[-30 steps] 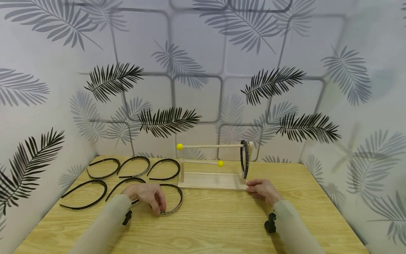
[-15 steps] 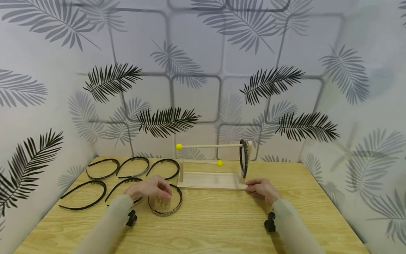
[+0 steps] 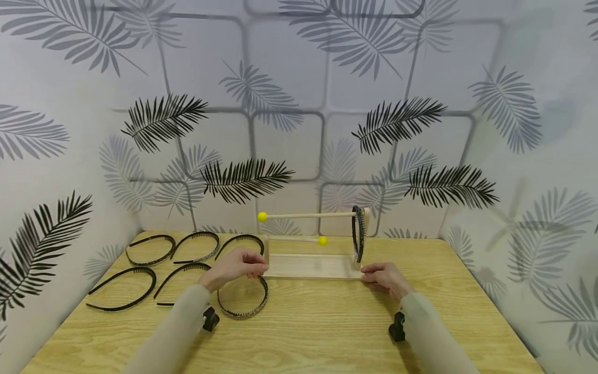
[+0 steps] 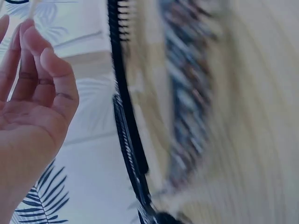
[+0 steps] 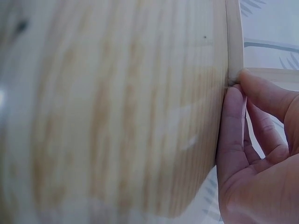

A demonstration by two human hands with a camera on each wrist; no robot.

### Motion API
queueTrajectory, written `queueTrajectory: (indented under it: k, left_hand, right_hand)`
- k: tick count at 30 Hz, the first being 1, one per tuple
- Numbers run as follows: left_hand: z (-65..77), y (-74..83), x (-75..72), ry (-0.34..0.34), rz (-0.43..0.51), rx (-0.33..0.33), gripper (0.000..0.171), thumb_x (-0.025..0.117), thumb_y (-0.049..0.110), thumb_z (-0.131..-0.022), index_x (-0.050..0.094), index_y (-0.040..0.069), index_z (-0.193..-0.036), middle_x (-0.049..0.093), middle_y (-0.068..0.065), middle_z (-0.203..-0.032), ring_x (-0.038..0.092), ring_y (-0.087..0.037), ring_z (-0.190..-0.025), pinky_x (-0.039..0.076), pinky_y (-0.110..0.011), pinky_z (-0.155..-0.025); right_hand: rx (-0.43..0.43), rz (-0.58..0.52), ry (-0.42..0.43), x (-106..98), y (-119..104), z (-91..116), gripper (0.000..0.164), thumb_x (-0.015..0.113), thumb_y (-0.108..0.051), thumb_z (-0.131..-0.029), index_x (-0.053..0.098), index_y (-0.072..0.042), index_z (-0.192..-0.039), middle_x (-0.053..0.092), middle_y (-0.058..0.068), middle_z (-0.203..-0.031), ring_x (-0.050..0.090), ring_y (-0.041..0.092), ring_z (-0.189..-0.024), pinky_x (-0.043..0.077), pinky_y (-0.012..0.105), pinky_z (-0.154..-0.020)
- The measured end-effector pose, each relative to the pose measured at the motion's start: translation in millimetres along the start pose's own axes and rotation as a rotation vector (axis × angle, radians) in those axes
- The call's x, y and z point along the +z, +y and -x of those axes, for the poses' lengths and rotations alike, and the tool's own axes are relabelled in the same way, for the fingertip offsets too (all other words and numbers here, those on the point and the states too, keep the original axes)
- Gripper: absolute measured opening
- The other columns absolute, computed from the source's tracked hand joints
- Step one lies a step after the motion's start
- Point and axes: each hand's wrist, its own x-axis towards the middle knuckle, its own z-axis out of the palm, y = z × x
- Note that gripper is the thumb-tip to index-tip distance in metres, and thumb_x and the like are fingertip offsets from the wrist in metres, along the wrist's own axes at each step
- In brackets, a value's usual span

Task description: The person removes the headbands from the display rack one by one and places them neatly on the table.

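A wooden headband stand has two horizontal bars tipped with yellow balls. On its upper bar, near the right post, hangs a dark toothed headband. My right hand pinches the right front corner of the stand's base between thumb and fingers, as the right wrist view shows close up. At the opposite end, my left hand has its fingertips right at the base's left corner, fingers loosely bent. Just below it on the table lies a glittery headband, also blurred in the left wrist view.
Several more black headbands lie in two rows on the left of the wood-grain table, among them a plain headband at the front left. A leaf-patterned wall rises close behind the stand.
My left hand has let go of the glittery headband and moved up and right to the stand's left end. The right hand stays at the base's right corner.
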Motion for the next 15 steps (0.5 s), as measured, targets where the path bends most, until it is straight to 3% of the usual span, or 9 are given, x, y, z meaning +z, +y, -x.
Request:
queueTrajectory:
  k: [5,9,15]
  left_hand:
    - [-7.0,8.4,6.5,0.080,0.064,0.030,0.029,0.068,0.036,-0.093,0.071,0.009,-0.105,0.069,-0.010,-0.092,0.060,-0.041,-0.087,0.050,-0.056,-0.082]
    - [-11.7,13.7,11.9,0.128,0.081,0.050,0.029,0.067,0.038,-0.093,0.072,0.011,-0.102,0.068,-0.011,-0.086,0.059,-0.045,-0.086,0.050,-0.057,-0.078]
    - [-17.9,22.0,22.0,0.184,0.093,0.065,0.029,0.069,0.038,-0.092,0.073,0.011,-0.103,0.068,-0.006,-0.085,0.064,-0.026,-0.077,0.052,-0.056,-0.080]
  right_hand:
    - [0.004,-0.006,0.001,0,0,1,0.029,0.069,-0.004,-0.090,0.067,0.002,-0.118,0.068,0.015,-0.116,0.067,0.008,-0.083,0.058,0.030,-0.077]
    - [0.005,-0.004,0.003,1,1,3,0.029,0.069,-0.005,-0.090,0.067,0.002,-0.118,0.069,0.014,-0.115,0.068,0.009,-0.084,0.058,0.031,-0.077]
    - [0.001,0.000,-0.010,1,0,2,0.030,0.068,-0.006,-0.091,0.066,0.002,-0.120,0.068,0.015,-0.117,0.068,0.010,-0.086,0.057,0.031,-0.079]
